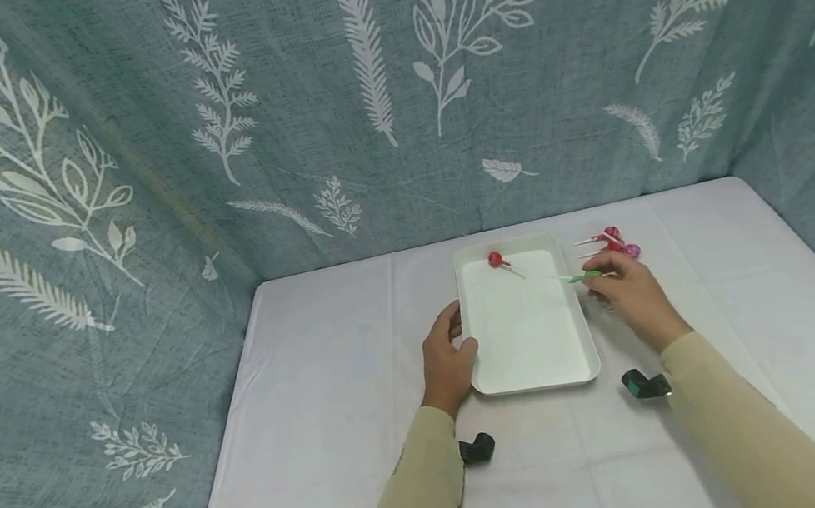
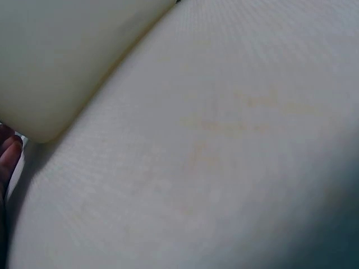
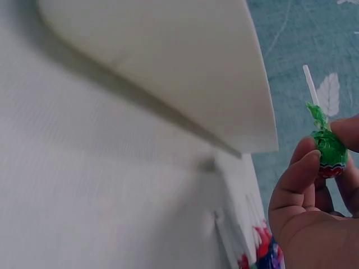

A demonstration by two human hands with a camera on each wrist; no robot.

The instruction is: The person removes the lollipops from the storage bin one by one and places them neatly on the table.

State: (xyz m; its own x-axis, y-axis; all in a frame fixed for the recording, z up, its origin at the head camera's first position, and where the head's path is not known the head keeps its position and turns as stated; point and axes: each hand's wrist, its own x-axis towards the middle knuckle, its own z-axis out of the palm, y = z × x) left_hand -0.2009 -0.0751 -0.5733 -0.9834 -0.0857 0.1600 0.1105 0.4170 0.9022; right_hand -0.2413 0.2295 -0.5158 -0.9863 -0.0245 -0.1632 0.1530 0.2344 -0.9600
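Observation:
My right hand pinches a green-wrapped lollipop by its candy end, at the white tray's right rim. Its white stick points left over the tray in the head view. Inside the tray, near the far left corner, lies a red lollipop with its stick toward the right. At the tray's left side, my left hand grips the edge, thumb over the rim and fingers along the outer wall. Only fingertips of that hand show in the left wrist view, beside the tray's corner.
Several red and pink lollipops lie in a bunch on the white-covered table, just right of the tray. A blue-green leaf-patterned curtain stands behind the table and at both sides. A dark wrist device sits on each forearm.

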